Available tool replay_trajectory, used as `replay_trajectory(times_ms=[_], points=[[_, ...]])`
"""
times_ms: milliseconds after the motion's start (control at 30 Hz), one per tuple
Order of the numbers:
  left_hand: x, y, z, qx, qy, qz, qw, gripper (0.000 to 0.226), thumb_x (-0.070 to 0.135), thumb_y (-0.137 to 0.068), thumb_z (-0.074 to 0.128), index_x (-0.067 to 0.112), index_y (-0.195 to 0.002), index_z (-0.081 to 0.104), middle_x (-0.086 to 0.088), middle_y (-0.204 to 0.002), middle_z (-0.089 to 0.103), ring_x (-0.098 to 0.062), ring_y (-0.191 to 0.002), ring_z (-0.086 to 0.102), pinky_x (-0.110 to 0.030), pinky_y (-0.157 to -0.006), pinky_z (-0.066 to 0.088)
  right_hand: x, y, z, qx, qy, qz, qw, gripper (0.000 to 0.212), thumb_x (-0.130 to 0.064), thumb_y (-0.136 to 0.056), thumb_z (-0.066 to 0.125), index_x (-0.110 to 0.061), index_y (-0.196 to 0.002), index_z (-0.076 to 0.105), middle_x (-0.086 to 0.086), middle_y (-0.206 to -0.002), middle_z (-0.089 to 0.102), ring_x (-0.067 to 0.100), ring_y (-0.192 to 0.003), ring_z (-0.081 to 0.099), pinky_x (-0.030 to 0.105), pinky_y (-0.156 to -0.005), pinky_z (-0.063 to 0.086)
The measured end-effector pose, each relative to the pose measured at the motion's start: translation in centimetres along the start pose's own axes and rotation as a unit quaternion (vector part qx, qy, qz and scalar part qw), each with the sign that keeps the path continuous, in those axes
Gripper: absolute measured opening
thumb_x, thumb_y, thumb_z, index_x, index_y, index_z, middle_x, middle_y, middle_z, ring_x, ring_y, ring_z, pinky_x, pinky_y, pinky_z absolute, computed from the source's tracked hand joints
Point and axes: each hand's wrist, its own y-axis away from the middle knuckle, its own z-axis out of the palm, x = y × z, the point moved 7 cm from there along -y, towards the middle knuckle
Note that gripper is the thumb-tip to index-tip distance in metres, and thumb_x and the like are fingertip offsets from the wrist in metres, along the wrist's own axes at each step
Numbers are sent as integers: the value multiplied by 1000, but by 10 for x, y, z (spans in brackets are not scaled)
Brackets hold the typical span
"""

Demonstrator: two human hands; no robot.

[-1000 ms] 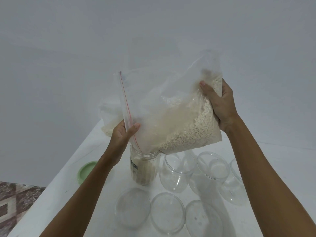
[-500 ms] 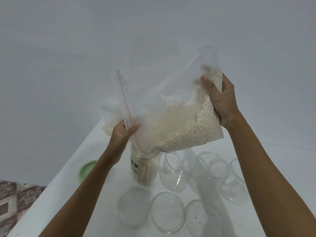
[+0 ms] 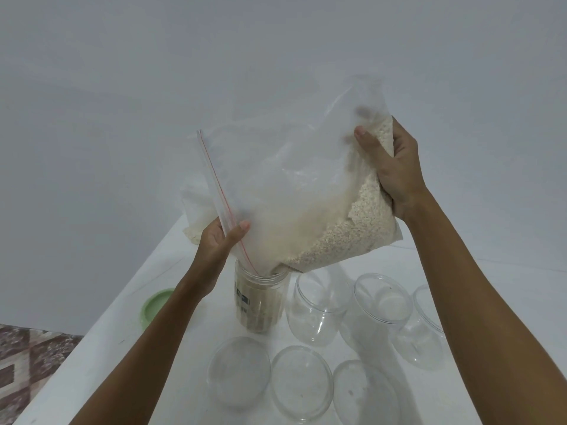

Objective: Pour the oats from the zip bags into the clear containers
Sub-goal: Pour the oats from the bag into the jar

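Here, zip bag (image 3: 294, 191) tilted, mouth down into jar (image 3: 259, 299)

Plain grey wall (image 3: 153, 102), white table (image 3: 101, 357), patterned tile floor (image 3: 21, 363)

The clear zip bag (image 3: 294, 191) of pale oats (image 3: 343, 237) is tilted, held between both hands, its red-striped mouth lowered into the labelled clear jar (image 3: 259, 299) directly below the left hand (image 3: 219, 243). Three empty clear containers (image 3: 319, 308) stand below the right hand (image 3: 395, 173).
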Motion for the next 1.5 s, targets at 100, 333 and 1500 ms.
replay_trajectory(times_ms=[100,333,1500], points=[[0,-1,0,0,2,-1,1000,70,71,-62,78,25,-114,67,4,-111,74,-18,-113,67,-39,-101,49,-2,-2,1,-2,2,-4,1000,16,-19,-98,65,-25,-113,68,-7,-87,73,15,-79,67,30,-70,59],[0,-1,0,-2,8,5,1000,70,70,-63,77,23,-114,68,1,-110,74,-23,-112,67,-42,-101,49,-7,-8,3,-10,17,-17,1000,17,-22,-98,65,-25,-115,68,-6,-90,73,17,-82,66,32,-72,58],[5,3,-6,-22,-12,24,999,41,44,-67,78,16,-98,76,1,-100,79,-15,-99,74,-20,-82,56,-38,-29,11,-62,65,-45,995,21,-25,-97,66,-19,-117,66,-3,-89,73,12,-76,67,30,-65,58]])
